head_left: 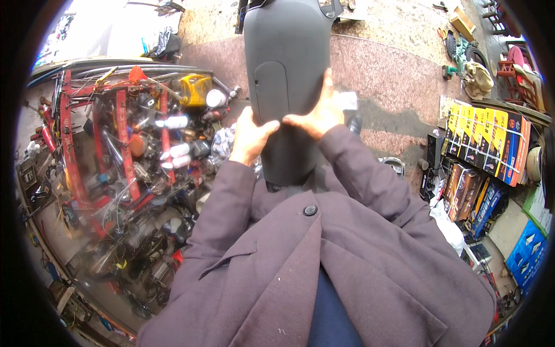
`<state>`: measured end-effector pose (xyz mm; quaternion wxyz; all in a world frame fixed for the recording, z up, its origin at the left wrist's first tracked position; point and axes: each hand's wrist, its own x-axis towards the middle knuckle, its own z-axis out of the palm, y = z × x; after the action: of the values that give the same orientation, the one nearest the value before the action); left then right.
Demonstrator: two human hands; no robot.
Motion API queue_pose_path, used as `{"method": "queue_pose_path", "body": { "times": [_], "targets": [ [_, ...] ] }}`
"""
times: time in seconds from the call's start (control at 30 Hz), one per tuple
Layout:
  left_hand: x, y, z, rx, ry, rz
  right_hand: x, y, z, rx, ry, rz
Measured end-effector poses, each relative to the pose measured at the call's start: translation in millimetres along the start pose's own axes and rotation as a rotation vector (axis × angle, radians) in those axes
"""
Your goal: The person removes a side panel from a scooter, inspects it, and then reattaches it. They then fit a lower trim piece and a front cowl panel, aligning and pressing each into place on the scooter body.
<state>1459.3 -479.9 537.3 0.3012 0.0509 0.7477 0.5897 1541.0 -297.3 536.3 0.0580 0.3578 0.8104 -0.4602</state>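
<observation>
Filling the lower half is one brownish jacket point(370, 272). One long gray panel point(298, 75) is extending in front. Left hand point(250, 137) and right hand point(325, 113) are clamping its opposite edges, thumbs resting on top. One yellow jug point(195, 89) is sitting leftward.

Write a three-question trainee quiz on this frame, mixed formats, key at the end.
1. True or false: the left hand and the right hand both touch the grey plastic panel.

2. Multiple choice: what colour is the large plastic jug to the left of the panel?
A) blue
B) yellow
C) green

3. Fill the blank: the strapped cartons are on the person's ____ side.

Key: 1 true; 2 B; 3 right
</observation>
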Motion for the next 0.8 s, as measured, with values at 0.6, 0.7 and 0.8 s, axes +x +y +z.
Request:
{"method": "queue_pose_path", "body": {
  "times": [0.6, 0.7, 0.8],
  "targets": [
    [86, 103, 5, 0.122, 0.141, 0.126, 18, -25, -54, 0.729, 0.210, -0.303],
    [105, 140, 11, -0.099, 0.053, 0.319, 16, -38, -76, 0.922, 0.028, -0.276],
    [105, 176, 13, -0.276, -0.182, 0.184, 15, -48, -99, 1.011, -0.029, -0.325]
  ]
}}
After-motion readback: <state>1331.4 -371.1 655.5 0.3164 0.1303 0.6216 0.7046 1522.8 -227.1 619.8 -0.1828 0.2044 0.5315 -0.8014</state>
